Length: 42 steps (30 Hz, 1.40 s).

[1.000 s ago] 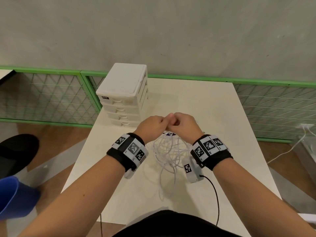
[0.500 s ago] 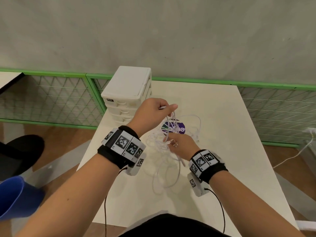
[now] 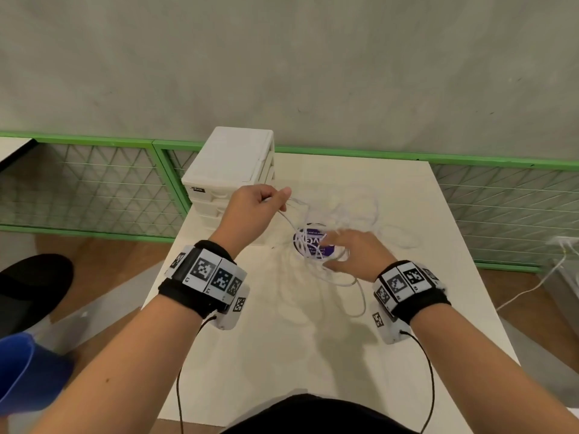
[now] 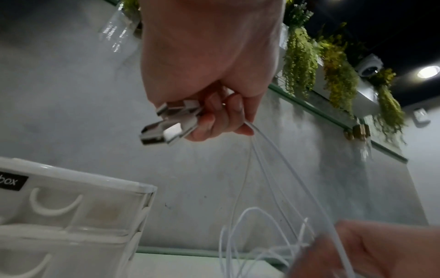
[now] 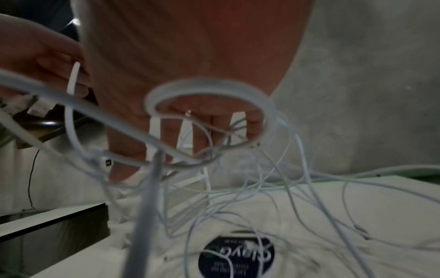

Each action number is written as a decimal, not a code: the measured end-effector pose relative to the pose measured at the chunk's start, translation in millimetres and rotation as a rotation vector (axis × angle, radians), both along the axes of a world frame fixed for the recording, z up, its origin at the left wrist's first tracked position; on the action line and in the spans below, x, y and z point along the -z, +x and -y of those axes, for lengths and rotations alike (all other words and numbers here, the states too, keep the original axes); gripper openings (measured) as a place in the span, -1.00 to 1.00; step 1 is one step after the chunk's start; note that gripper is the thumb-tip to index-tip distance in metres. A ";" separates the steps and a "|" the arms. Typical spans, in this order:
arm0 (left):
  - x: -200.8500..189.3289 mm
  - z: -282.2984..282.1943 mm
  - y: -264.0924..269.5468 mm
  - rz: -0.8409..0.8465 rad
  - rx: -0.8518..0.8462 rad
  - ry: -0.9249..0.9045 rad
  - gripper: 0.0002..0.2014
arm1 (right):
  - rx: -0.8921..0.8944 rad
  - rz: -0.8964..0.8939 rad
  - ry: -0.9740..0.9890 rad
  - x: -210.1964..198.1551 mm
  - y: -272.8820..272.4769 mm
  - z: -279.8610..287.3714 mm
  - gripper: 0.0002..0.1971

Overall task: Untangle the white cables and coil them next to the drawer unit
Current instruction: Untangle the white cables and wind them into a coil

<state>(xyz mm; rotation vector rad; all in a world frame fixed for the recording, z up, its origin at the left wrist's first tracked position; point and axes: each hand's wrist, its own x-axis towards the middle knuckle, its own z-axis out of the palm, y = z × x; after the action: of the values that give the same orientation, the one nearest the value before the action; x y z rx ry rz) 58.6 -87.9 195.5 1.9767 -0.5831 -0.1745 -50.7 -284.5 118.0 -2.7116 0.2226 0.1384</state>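
Note:
A tangle of thin white cables (image 3: 336, 228) lies on the white table (image 3: 313, 339), right of the white drawer unit (image 3: 230, 164). My left hand (image 3: 275, 202) is raised beside the drawer unit and grips several cable ends. In the left wrist view their metal USB plugs (image 4: 164, 127) stick out of the left hand (image 4: 214, 120), and strands hang down from it. My right hand (image 3: 335, 245) is lower, with fingers spread among the loops. In the right wrist view the cables (image 5: 214, 165) thread between its straight fingers (image 5: 204, 131).
A round purple sticker (image 3: 313, 244) lies on the table under the tangle. Green mesh fence panels (image 3: 94, 189) run behind and left of the table. A blue object (image 3: 18, 371) and a black seat (image 3: 28, 283) stand on the floor at left.
The hands, together a second ago, have parted. The left hand rose toward the drawer unit with the cable ends. The right hand dropped into the tangle and spread its fingers.

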 end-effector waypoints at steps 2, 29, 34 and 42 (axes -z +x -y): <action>4.2 0.2 0.1 0.005 -0.001 0.061 -0.64 | 0.056 -0.025 0.131 5.3 -5.4 -4.9 -0.60; 29.3 -13.4 11.5 -0.090 -0.001 0.159 -0.72 | 0.315 0.579 0.796 -2.4 -7.2 6.9 -0.70; 45.3 3.9 -5.8 -0.149 0.206 0.365 -0.68 | 0.256 0.629 0.947 -39.5 10.9 -15.6 -0.76; 43.7 -5.6 4.9 -0.045 0.050 0.389 -0.67 | 0.425 0.891 0.882 -84.5 4.8 3.8 -0.78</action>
<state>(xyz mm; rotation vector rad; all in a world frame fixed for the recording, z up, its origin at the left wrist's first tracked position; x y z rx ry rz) 63.5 -82.2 151.9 2.3262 -0.6030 -0.3864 -45.9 -288.2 202.5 -1.5921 0.3450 -0.8600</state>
